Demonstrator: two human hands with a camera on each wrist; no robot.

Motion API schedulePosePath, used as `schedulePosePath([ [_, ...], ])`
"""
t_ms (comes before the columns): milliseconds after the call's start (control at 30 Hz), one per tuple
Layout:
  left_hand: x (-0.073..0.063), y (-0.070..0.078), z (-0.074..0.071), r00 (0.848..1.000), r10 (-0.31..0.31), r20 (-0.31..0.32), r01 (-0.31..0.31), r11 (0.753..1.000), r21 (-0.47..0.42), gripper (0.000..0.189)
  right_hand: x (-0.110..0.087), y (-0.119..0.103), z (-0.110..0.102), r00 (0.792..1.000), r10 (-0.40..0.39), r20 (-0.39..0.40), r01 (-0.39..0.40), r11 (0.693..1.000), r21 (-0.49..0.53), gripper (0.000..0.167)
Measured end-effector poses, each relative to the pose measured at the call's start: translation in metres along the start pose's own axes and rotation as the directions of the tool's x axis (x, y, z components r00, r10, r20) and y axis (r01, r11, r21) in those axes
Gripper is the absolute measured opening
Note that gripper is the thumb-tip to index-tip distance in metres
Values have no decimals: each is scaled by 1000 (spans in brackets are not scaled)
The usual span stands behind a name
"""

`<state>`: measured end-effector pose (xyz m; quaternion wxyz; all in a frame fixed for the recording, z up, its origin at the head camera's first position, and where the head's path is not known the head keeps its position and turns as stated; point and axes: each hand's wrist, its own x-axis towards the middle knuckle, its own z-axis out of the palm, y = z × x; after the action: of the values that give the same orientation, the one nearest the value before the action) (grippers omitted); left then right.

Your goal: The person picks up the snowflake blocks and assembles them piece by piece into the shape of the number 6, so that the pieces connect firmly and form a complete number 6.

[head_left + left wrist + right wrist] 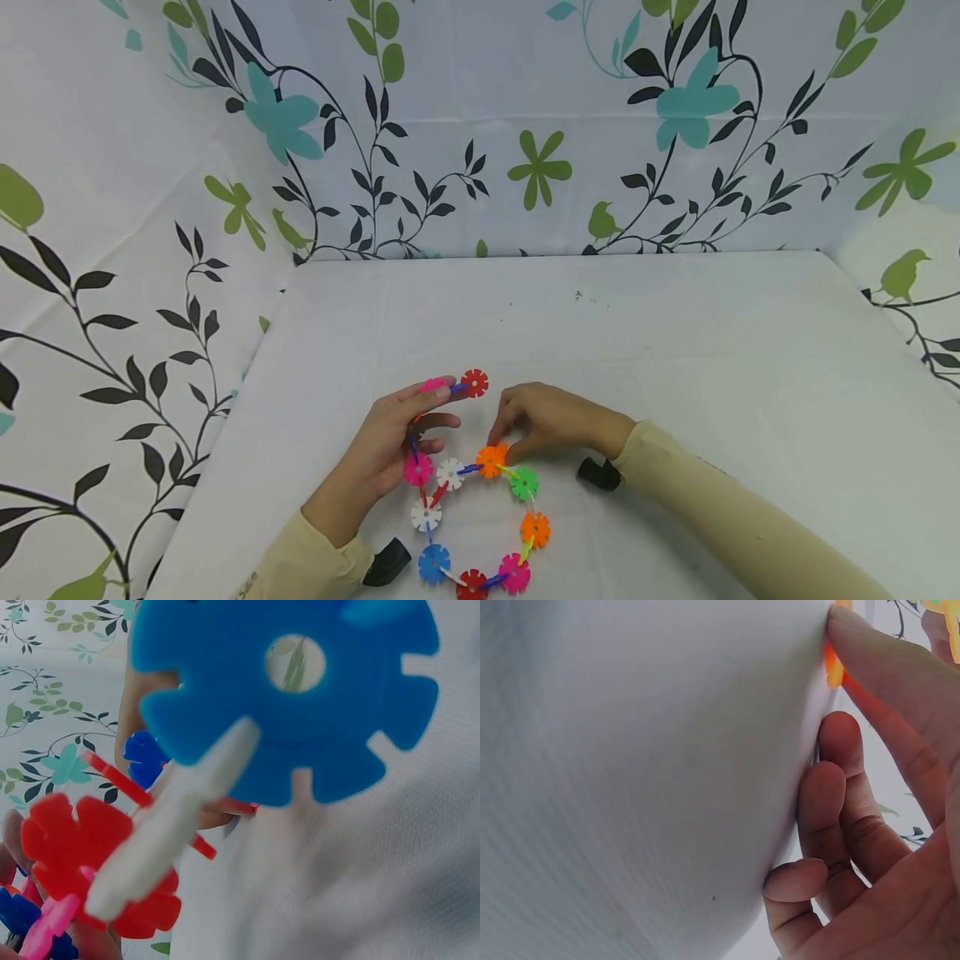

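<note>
Notched plastic discs, slotted together edge to edge, form a ring with a loose strand at its upper left. My left hand (386, 437) holds that strand, with a pink disc (433, 385) at the fingertips and a red disc (475, 383) sticking out beyond them. At the top of the ring my right hand (551, 417) pinches an orange disc (491, 460) between thumb and finger. In the right wrist view the orange disc (835, 667) shows only partly beside the thumb. A blue disc (217, 705) with a white disc (165, 832) slotted in it fills the left wrist view.
The ring lies on a white-covered table (675, 333), near its front edge. Patterned cloth (450, 83) hangs behind and at both sides. A black strap piece (388, 562) sits by the left sleeve and another black piece (598, 474) by the right sleeve.
</note>
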<state>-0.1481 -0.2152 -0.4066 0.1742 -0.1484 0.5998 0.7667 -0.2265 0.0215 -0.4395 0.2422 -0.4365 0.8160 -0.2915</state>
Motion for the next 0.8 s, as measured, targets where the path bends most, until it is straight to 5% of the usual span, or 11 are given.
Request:
schedulePosePath([
  [467, 1, -3, -2, 1000, -4, -11, 4, 1000, -2, 43, -8, 6, -5, 993, 107, -39, -106, 994, 21, 21],
  [800, 1, -2, 0, 1000, 2, -7, -3, 1000, -14, 42, -14, 10, -14, 979, 129, -156, -129, 992, 12, 14],
])
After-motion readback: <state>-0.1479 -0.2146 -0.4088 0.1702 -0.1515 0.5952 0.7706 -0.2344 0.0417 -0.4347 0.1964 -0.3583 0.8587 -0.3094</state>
